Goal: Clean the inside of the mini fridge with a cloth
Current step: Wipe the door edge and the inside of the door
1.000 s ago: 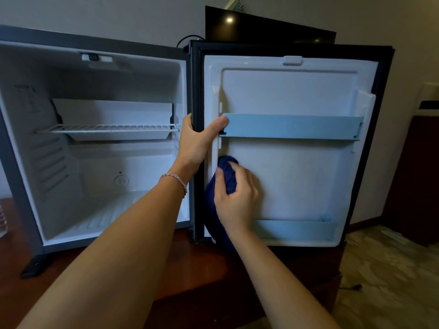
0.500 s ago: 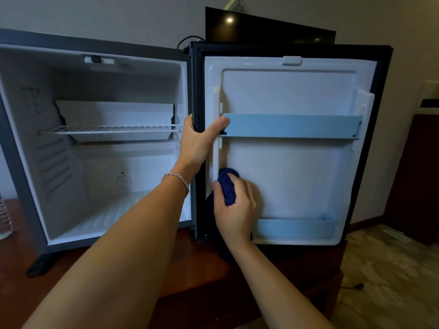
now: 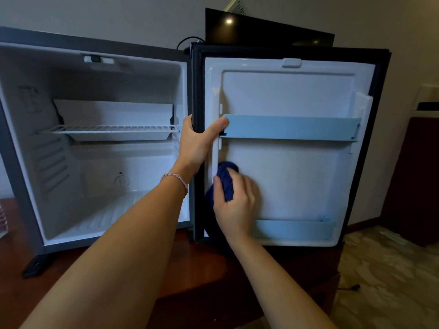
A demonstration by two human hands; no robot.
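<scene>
Left hand (image 3: 194, 146) gripping door edge (image 3: 196, 96), right hand (image 3: 235, 205) clutching cloth (image 3: 225, 179) below door shelf (image 3: 289, 127).

My arms are bare, no sleeves showing. Around my left wrist sits a thin braided bracelet (image 3: 176, 178), pale pink and white. My right wrist carries nothing.

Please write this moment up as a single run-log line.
left hand: grips door edge | right hand: presses blue cloth on inner door panel | cavity: open
</scene>
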